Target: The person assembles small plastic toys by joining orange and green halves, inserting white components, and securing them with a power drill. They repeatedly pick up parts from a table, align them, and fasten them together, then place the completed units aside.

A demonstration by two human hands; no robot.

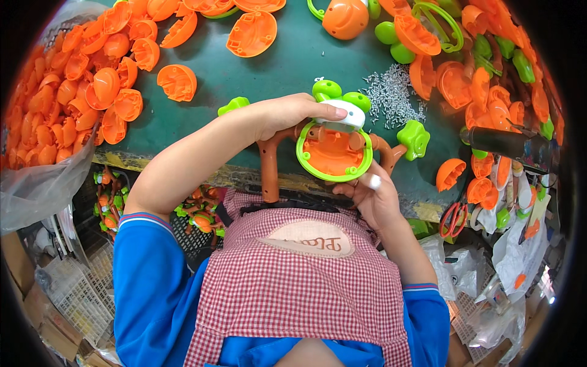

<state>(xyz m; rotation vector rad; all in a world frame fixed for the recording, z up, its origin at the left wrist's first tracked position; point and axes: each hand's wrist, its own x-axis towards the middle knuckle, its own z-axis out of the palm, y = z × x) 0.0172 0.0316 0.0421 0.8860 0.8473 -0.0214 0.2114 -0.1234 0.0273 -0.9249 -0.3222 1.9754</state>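
Orange toy body [333, 156], green-rimmed, topped by a white piece [353, 118], at the near edge of the green table [306, 61]; left hand [288, 116] clamped on the white piece, right hand [372, 199] at the lower rim, fingers partly hidden, grip impossible to tell.

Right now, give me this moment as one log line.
left hand: holds white part | right hand: at green ring's lower edge | between: open orange shell, brown arms | nearby: screws, loose orange shells
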